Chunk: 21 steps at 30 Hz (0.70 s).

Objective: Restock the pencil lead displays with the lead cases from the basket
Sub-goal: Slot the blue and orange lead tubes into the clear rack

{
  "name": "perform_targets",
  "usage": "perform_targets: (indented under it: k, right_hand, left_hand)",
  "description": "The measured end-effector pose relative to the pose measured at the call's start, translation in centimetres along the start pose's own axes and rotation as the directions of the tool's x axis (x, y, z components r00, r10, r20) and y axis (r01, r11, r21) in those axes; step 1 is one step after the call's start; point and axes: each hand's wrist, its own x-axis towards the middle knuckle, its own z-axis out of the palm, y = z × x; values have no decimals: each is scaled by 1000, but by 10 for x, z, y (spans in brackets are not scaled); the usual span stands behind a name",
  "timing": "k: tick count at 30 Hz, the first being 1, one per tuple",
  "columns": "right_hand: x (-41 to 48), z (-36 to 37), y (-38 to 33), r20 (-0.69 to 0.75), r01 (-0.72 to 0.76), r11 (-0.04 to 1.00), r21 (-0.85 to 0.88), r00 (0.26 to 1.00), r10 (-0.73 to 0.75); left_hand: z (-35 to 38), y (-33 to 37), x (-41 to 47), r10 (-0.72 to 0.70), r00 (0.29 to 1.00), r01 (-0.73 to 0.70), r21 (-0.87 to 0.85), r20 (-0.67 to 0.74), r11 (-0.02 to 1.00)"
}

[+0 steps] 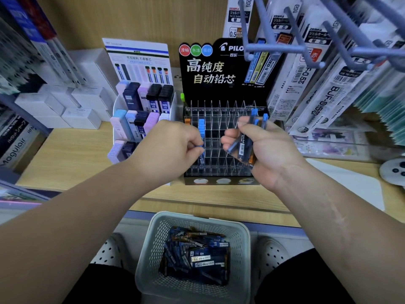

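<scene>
A black Pilot lead display point(221, 137) with clear slotted compartments stands on the wooden shelf. Most of its slots look bare; blue-capped cases point(201, 125) fill one column at the left, and an orange cap sits at the far left edge. My left hand point(173, 145) pinches a single blue-capped lead case point(201, 153) over that left column. My right hand point(260, 148) grips a bundle of several dark lead cases point(247, 141) with blue and orange caps, held over the display's right side. Below, between my knees, a pale perforated basket point(151, 240) holds many loose lead cases point(197, 255).
A white tiered display point(140, 119) of pastel and dark lead cases stands left of the Pilot stand. White boxes point(72, 106) are stacked further left. Grey peg hooks point(285, 47) with hanging refill packs jut out above at the right. The shelf's front edge point(210, 207) runs above the basket.
</scene>
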Motion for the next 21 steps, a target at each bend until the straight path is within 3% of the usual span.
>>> perform_targets:
  k: [4,13,21]
  right_hand:
    - [2,-2,-1,-4,3,1000,-3,1000,-3]
    - [1,-3,0,-2,0,1000,0,1000,0]
    - [1,-1,0,6,3,1000,0,1000,-3]
  left_hand:
    - [-5,-6,6,62,995,-65,29,84,997]
    - [-11,-12,9,9,975,-21,55,223,998]
    - [12,-9,1,75,996,-83,177,47,981]
